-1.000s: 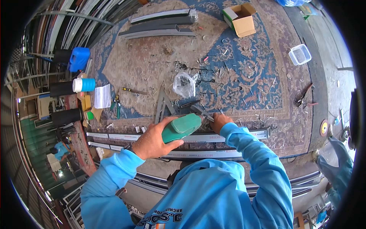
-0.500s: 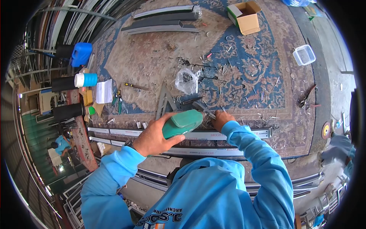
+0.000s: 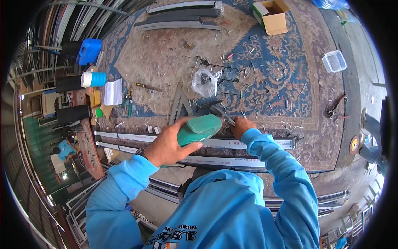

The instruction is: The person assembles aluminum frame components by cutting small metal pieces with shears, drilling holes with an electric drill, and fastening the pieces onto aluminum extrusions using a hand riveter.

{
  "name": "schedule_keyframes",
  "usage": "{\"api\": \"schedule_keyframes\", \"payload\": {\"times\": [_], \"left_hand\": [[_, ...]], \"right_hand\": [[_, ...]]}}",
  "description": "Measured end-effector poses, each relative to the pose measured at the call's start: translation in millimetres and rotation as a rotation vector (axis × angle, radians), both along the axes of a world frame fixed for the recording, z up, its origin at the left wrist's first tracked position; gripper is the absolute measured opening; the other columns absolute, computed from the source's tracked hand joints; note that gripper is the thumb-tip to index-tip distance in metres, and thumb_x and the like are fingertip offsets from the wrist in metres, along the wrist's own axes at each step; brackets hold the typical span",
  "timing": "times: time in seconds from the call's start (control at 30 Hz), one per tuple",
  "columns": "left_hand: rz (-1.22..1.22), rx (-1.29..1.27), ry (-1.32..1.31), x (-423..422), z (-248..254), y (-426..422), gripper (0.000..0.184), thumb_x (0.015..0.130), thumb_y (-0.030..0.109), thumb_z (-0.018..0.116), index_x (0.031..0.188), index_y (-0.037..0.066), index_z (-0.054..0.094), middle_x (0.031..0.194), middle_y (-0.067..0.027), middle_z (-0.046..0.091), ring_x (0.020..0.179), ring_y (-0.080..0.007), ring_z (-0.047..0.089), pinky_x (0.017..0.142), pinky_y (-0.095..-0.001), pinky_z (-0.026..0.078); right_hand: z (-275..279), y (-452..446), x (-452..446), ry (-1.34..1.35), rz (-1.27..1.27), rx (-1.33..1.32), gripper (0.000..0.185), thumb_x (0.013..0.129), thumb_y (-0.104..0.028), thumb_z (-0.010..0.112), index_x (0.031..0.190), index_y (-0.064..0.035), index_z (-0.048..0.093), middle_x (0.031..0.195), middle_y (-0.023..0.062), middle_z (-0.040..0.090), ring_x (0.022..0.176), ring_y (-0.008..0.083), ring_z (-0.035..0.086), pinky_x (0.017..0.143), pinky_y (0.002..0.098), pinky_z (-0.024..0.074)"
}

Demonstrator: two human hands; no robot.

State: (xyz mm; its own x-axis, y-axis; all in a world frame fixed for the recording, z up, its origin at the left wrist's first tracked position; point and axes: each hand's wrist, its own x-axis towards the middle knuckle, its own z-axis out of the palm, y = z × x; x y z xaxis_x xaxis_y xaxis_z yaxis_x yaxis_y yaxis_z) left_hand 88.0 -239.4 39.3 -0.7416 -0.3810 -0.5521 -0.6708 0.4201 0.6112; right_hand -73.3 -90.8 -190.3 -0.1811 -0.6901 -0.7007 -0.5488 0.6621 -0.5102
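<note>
My left hand [image 3: 168, 143] is wrapped round a green power tool [image 3: 200, 128], seen from above. The tool's front end meets a short grey metal piece [image 3: 222, 112]. On the right, my right hand [image 3: 241, 126] has its fingers closed on that metal piece, beside the tool's tip. Two long aluminium profiles with printed film lie under my hands, the upper profile [image 3: 226, 143] nearer the tool and the lower profile [image 3: 219, 161] nearer my body. The tool hides part of both. A metal set square [image 3: 180, 103] lies just beyond my left hand.
Clear plastic bag [image 3: 204, 83], screwdriver [image 3: 148, 87] and scattered screws lie on the carpet [image 3: 141, 62]. An open cardboard box [image 3: 275, 23], clear tub [image 3: 334, 61] and pliers [image 3: 335, 107] are farther off. People in blue stand at the right edge and sit at the far left.
My two hands keep hold of the tool and metal piece, with little movement. The view has shifted slightly, and the person at the right edge has changed position.
</note>
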Motion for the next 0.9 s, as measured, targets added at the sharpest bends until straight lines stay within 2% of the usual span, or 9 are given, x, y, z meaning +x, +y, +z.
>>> {"api": "schedule_keyframes", "payload": {"times": [0.47, 0.57, 0.67, 0.77, 0.9], "left_hand": [[0.063, 0.014, 0.013, -2.8, 0.0, 7.8, 0.055, 0.087, 0.026, 0.079, 0.131, 0.0, 0.058, 0.117, -0.0197, 0.069, 0.11, -0.0271, 0.067, 0.097, -0.0397, 0.051], [0.027, -0.065, 0.094, -0.2, -4.8, 9.8, 0.053, 0.088, 0.026, 0.078, 0.13, 0.0, 0.058, 0.111, -0.0176, 0.071, 0.097, -0.0235, 0.07, 0.088, -0.0376, 0.054], [0.089, 0.014, 0.012, -0.3, -2.1, 7.8, 0.053, 0.088, 0.026, 0.078, 0.129, 0.0, 0.058, 0.103, -0.0146, 0.071, 0.08, -0.0184, 0.069, 0.075, -0.035, 0.055], [0.084, 0.004, 0.061, 0.5, -5.4, 8.7, 0.052, 0.089, 0.026, 0.078, 0.128, 0.0, 0.058, 0.098, -0.0121, 0.07, 0.067, -0.0134, 0.065, 0.065, -0.0328, 0.054], [0.071, -0.017, 0.073, 0.5, -5.4, 10.0, 0.052, 0.089, 0.025, 0.078, 0.129, 0.0, 0.058, 0.103, -0.0148, 0.071, 0.082, -0.0195, 0.069, 0.077, -0.0364, 0.055]], "right_hand": [[7.6, -1.0, -3.2, 0.003, 0.004, -0.001, 0.039, 0.099, -0.035, 0.056, 0.122, -0.0036, 0.06, 0.108, 0.0261, 0.072, 0.102, 0.0452, 0.069, 0.089, 0.0524, 0.0561], [4.7, -1.5, -3.3, -0.003, 0.001, -0.006, 0.039, 0.098, -0.034, 0.058, 0.122, -0.0035, 0.06, 0.108, 0.0261, 0.072, 0.102, 0.0454, 0.069, 0.089, 0.0522, 0.056], [5.3, -0.8, -1.0, -0.002, -0.001, -0.015, 0.04, 0.097, -0.035, 0.06, 0.121, -0.0034, 0.06, 0.108, 0.0258, 0.072, 0.102, 0.0454, 0.069, 0.089, 0.0523, 0.0561], [4.7, 0.4, -0.5, 0.002, 0.01, -0.002, 0.041, 0.098, -0.036, 0.06, 0.121, -0.0032, 0.06, 0.108, 0.0255, 0.072, 0.102, 0.0452, 0.07, 0.089, 0.0524, 0.0562], [3.9, -0.8, -1.2, 0.011, 0.022, -0.004, 0.041, 0.098, -0.037, 0.06, 0.121, -0.0029, 0.059, 0.108, 0.0254, 0.071, 0.101, 0.0451, 0.07, 0.089, 0.0522, 0.0563]]}}
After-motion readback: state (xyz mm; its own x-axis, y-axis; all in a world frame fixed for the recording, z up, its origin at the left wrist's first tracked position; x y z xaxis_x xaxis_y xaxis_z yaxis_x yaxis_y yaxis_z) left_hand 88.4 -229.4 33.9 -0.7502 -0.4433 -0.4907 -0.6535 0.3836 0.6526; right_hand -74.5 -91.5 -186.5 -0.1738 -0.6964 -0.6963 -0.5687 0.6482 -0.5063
